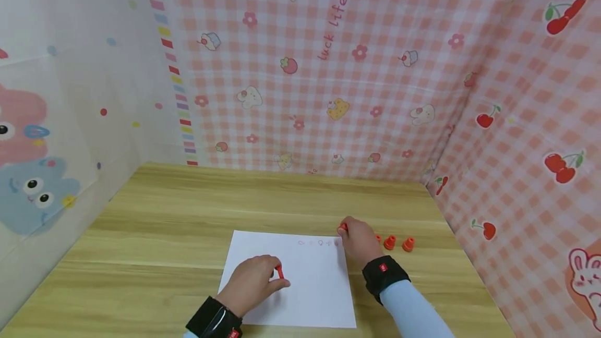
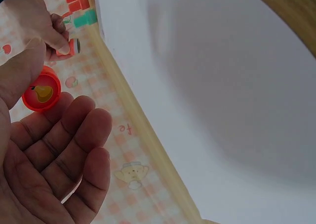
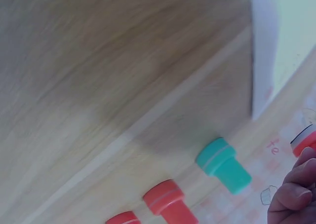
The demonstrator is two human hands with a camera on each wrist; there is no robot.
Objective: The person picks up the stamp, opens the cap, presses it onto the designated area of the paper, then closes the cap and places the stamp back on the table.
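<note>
My left hand (image 1: 253,281) hovers over the white paper (image 1: 314,291), pinching a round red stamp cap (image 2: 42,89) with a pear picture between thumb and index finger. Its other fingers curve loosely beside it in the left wrist view. At the paper's far right corner, my right hand (image 1: 361,241) grips a red toy stamp (image 3: 304,139) whose dark end face is uncovered. A row of small faint red prints (image 1: 321,243) runs along the paper's far edge, near the right hand.
Right of the right hand, red stamps (image 1: 389,242) stand in a row on the wooden table (image 1: 164,239). A teal stamp (image 3: 223,165) stands in that row, hidden by the hand in the head view. Patterned cloth walls (image 1: 305,82) rise behind and at both sides.
</note>
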